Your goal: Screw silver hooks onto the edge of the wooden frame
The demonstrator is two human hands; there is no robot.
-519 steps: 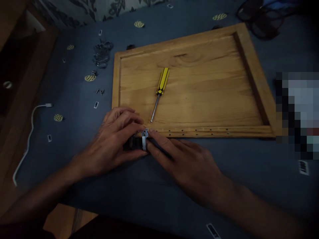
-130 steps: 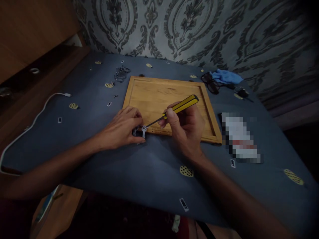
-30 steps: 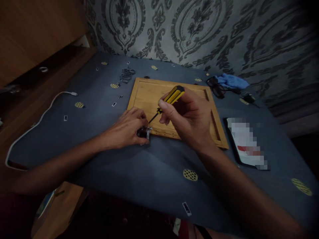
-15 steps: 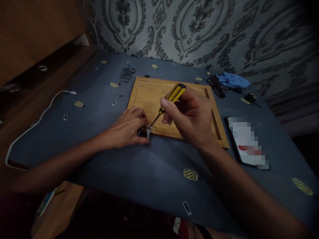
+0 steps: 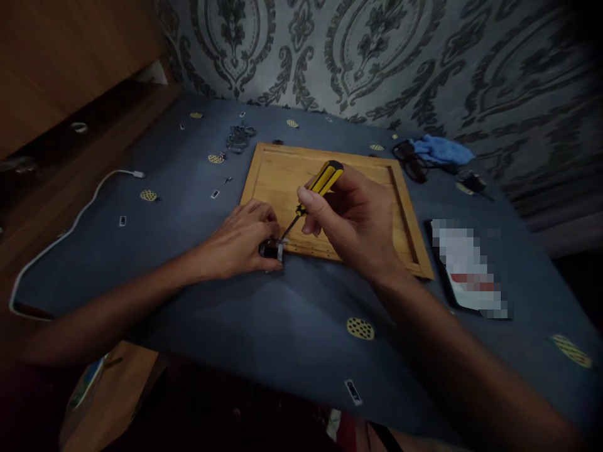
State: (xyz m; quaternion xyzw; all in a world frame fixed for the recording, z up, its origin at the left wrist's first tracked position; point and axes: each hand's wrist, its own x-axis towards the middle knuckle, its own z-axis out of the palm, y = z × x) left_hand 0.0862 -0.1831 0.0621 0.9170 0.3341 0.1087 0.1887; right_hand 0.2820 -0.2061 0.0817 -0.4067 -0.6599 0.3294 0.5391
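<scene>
A framed wooden panel (image 5: 287, 166) lies on the blue patterned tablecloth (image 5: 211, 339). At its near left corner my left hand (image 5: 247, 235) is closed with thumb and fingers around a small dark and silver metal fitting (image 5: 272, 250). My right hand (image 5: 362, 216) grips the yellow and black handle of a screwdriver (image 5: 326, 179) above the panel. The screwdriver slants down to the left, its tip at the fitting's upper right edge. Whether a screw sits under the tip is too small to tell. Several small dark holes run along the panel's near edge.
Small metal pieces (image 5: 240, 138) lie in a pile behind the panel's left side. To the right are a phone (image 5: 468, 267), sunglasses (image 5: 414, 166) and a blue cloth (image 5: 443, 150). A white cable (image 5: 87, 207) curves along the left, beside a wooden cabinet (image 5: 70, 69).
My right hand and the screwdriver handle have shifted slightly left, with the tip still at the fitting. My left hand has stayed in place.
</scene>
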